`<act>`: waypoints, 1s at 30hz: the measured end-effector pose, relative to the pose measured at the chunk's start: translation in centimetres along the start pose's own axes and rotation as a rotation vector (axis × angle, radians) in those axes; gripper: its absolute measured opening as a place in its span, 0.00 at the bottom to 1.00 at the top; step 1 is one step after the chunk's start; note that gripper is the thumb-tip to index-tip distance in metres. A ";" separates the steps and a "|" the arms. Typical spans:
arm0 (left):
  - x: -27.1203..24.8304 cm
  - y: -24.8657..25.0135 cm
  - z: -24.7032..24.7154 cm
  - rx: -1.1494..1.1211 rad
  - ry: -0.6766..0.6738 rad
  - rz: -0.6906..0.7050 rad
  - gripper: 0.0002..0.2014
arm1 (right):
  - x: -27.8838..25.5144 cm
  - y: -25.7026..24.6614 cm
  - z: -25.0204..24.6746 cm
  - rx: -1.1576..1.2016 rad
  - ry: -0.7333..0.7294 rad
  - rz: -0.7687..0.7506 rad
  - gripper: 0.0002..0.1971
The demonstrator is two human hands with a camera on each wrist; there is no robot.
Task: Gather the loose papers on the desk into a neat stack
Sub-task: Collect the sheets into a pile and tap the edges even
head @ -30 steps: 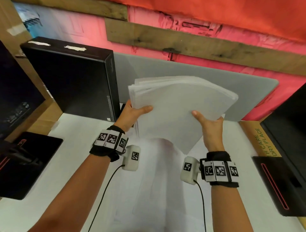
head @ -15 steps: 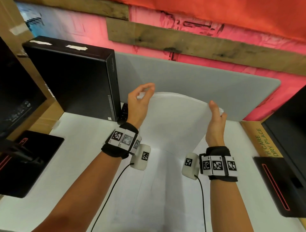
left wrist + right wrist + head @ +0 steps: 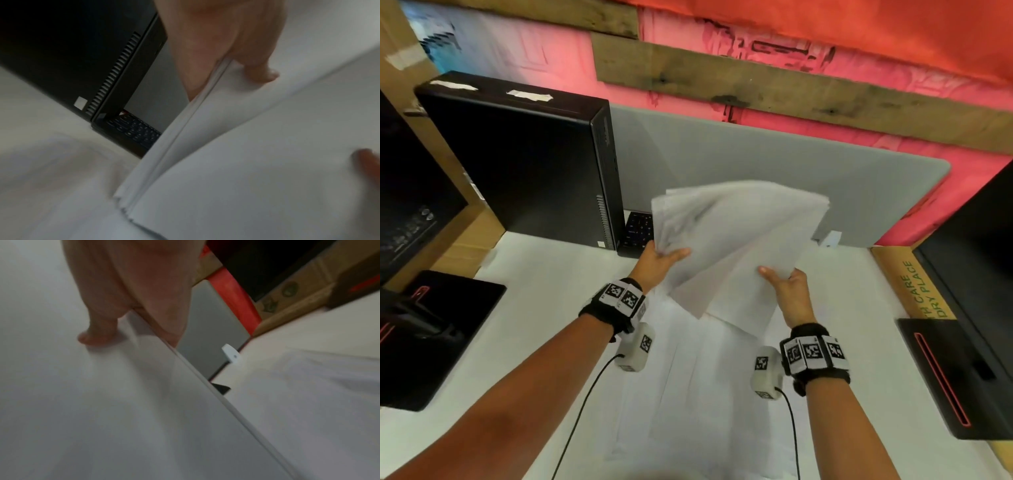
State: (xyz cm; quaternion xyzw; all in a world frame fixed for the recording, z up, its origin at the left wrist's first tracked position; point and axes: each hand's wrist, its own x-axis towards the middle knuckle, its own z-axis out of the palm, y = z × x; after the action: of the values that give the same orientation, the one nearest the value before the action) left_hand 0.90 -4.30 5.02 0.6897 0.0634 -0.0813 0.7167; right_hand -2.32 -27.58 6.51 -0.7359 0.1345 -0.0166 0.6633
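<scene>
white desk [image 3: 524, 274] carrying, from largest to smallest: grey divider panel [image 3: 722, 164] along its far edge; black computer case [image 3: 517, 164] upright at far left; loose sheets [image 3: 688, 394] lying flat near the front; fanned sheaf of papers [image 3: 736, 240] held tilted above the desk, edges uneven; black keyboard [image 3: 637, 228] behind it. left hand [image 3: 659, 262] pinches the sheaf's left edge, thumb on top; right hand [image 3: 789, 284] pinches its lower right edge likewise.
</scene>
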 end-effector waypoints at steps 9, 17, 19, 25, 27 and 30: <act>-3.9 0.7 0.7 -0.119 0.010 -0.027 0.16 | -2.9 -0.1 0.9 -0.002 -0.002 0.084 0.08; -2.9 -1.0 0.3 -0.186 -0.047 -0.166 0.33 | -0.6 0.9 1.1 -0.099 0.069 0.105 0.21; -3.1 -0.7 0.6 -0.062 -0.050 -0.097 0.24 | -0.5 0.9 1.2 -0.086 0.071 0.082 0.20; -2.5 0.2 -0.8 -0.127 0.012 -0.013 0.26 | -1.8 -0.1 -0.7 0.108 0.009 -0.006 0.17; -2.8 0.3 -1.1 -0.036 -0.100 -0.018 0.33 | -2.1 0.5 -1.0 0.102 -0.025 -0.018 0.23; -3.4 0.6 -1.0 0.049 -0.219 0.012 0.24 | -2.5 0.3 -1.2 0.094 -0.077 -0.058 0.25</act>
State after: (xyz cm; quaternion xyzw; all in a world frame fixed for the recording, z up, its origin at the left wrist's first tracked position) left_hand -2.25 -3.16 6.23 0.6944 -0.0212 -0.1533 0.7027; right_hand -5.06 -28.21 6.75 -0.7076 0.0868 -0.0138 0.7011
